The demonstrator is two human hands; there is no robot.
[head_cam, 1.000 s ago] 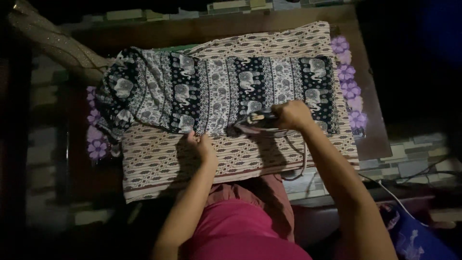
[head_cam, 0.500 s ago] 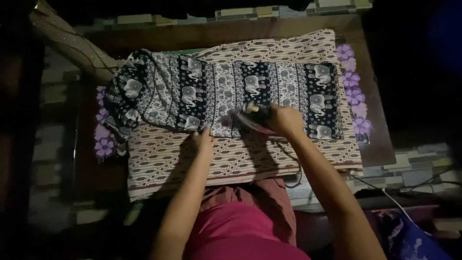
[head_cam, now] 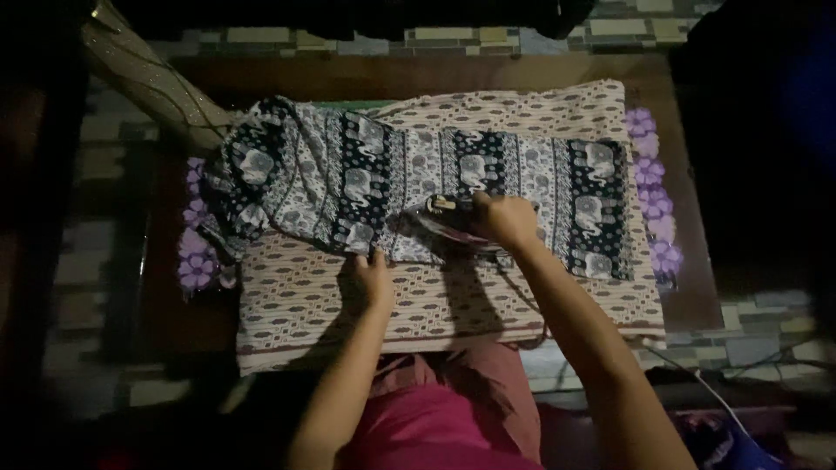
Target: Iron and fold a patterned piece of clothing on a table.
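a person irons a dark elephant-print garment (head_cam: 418, 187) spread across a patterned beige cloth (head_cam: 453, 300) that pads a low wooden desk (head_cam: 418, 74); the right hand (head_cam: 505, 218) is closed around the handle of an electric iron (head_cam: 448, 219), whose soleplate sits on the garment's lower edge near its middle; the left hand (head_cam: 374, 278) lies flat with fingers spread, pinning the hem just below and to the left of the iron, the two hands near each other but apart; judging by how the fabric lies, the stretch to the right of the iron looks smooth and flat, while the left end is bunched and creased where it curls toward the desk's corner, so roughly half the visible side seems pressed and the crumpled left part is left to do; whether the underside has been treated cannot be told; a purple flowered mat (head_cam: 649, 187) peeks out at both ends beneath the beige cloth; a cord (head_cam: 697, 383) trails over the tiled floor (head_cam: 749, 344) at the lower right; the scene is dim, and the far edges are lost in shadow
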